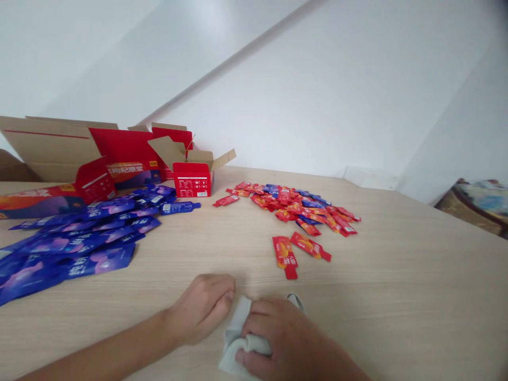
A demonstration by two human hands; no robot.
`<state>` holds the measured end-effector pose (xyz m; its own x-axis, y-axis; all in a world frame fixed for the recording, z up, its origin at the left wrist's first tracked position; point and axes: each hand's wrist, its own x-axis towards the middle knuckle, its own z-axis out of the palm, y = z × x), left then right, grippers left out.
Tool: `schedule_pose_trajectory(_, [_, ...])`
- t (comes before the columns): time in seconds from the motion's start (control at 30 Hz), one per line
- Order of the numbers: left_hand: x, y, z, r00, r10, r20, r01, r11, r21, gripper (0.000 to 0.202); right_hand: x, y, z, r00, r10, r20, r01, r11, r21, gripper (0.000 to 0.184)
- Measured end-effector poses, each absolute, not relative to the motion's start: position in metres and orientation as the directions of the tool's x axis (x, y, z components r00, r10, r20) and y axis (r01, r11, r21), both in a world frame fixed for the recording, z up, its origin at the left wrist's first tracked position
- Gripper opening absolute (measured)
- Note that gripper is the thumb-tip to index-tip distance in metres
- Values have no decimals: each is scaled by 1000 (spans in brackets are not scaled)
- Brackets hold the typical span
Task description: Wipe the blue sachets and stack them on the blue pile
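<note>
Cloth [235,355]: white, bunched, grip of right hand [282,338] closed around it.
Left hand [202,309]: curled, seemingly empty, just beside.
Red sachet [284,257]: ahead, long axis toward right hand.

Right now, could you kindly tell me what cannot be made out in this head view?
White cloth: most of it is hidden by the right hand.
Blue pouches: the spread is cut off by the left edge.
Red sachets: their print is too small to read, and the lower ones are hidden within the pile.
Red carton: its small print is too small to read.
Patterned object: cut off by the right edge, so its kind is unclear.
</note>
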<state>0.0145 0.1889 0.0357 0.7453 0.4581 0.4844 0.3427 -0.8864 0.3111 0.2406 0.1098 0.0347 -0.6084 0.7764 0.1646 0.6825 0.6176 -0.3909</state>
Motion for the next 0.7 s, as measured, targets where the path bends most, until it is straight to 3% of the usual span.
schedule_pose_trajectory(0.2, [100,221,52,781,399,482,345,-917,201,28,234,114,20,-699,687,200,597,714,-367,26])
schedule_pose_trajectory(0.43, [203,274,49,825,357,439,382,-924,33,13,233,126,0,-755,597,272,512,795,-325,36])
schedule_pose_trajectory(0.53, [243,302,45,796,376,475,433,-901,-12,23,231,129,-11,-760,579,295,506,812,-290,38])
schedule_pose_trajectory(0.7, [311,356,48,699,435,567,541,-841,-22,37,226,138,-23,-811,534,238,498,845,-197,22])
